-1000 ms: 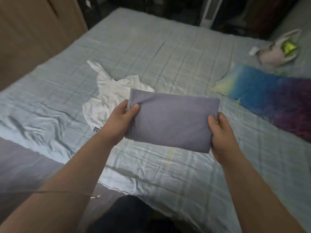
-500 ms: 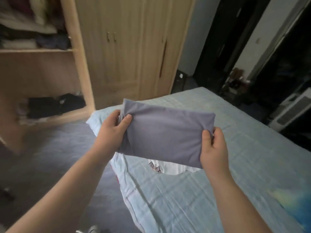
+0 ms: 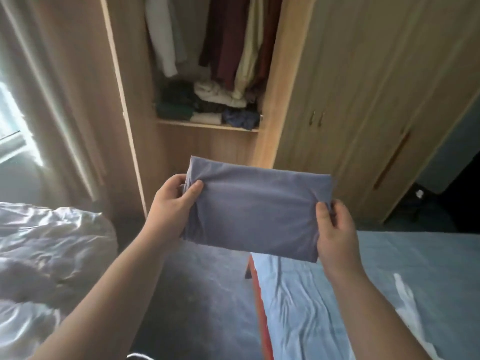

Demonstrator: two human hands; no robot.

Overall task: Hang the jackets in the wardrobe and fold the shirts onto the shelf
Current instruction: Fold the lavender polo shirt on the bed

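Note:
A folded grey-purple shirt (image 3: 255,206) is held flat in the air in front of me. My left hand (image 3: 172,203) pinches its left edge, thumb on top. My right hand (image 3: 335,227) grips its right edge near the lower corner. Straight ahead stands the open wardrobe (image 3: 272,100), with several garments (image 3: 228,40) hanging inside. Its shelf (image 3: 207,125) carries several folded and crumpled clothes (image 3: 207,105). A white shirt (image 3: 410,307) lies partly in view on the blue bed at lower right.
The blue-sheeted bed (image 3: 363,294) fills the lower right, its corner near the shirt. A rumpled white duvet (image 3: 46,250) lies at the left. Dark carpet floor (image 3: 197,294) runs between them to the wardrobe. Closed wardrobe doors (image 3: 363,100) stand to the right, a curtain (image 3: 52,100) to the left.
My view has swung left from the bed to the open wardrobe. Both hands keep the same hold on the folded shirt, which is now in front of the wardrobe opening.

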